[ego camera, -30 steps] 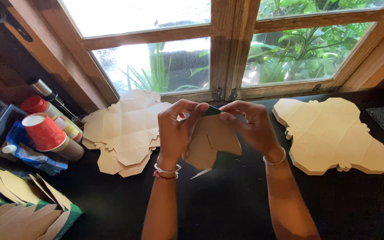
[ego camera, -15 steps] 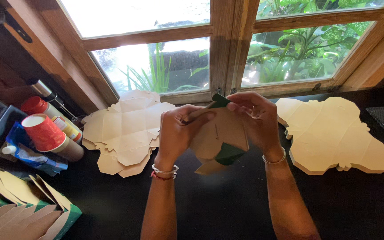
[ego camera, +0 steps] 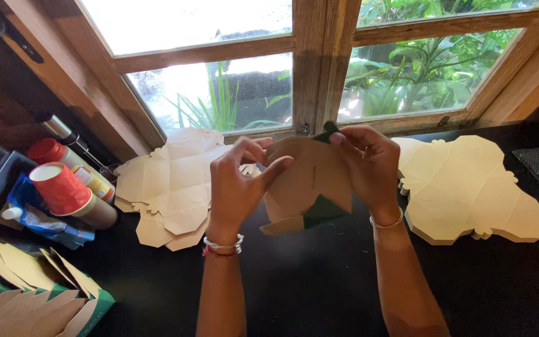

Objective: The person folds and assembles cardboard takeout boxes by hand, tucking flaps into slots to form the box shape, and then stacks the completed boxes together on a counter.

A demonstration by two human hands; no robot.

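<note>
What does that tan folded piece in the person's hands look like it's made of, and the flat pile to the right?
The tan folded piece with a green edge looks like thin matte card: it bends along sharp creases. The flat tan die-cut stack on the right seems to be the same stock, with layered edges showing. Both are probably paperboard.

Both forearms are bare; no sleeves are in view. The left hand (ego camera: 239, 187) carries two bands at the wrist: a string of small white beads (ego camera: 223, 243) and, directly below it, a thin red cord (ego camera: 218, 252). The right hand (ego camera: 369, 165) carries one thin, plain, silver-coloured bangle (ego camera: 387, 223) at the wrist.
</note>
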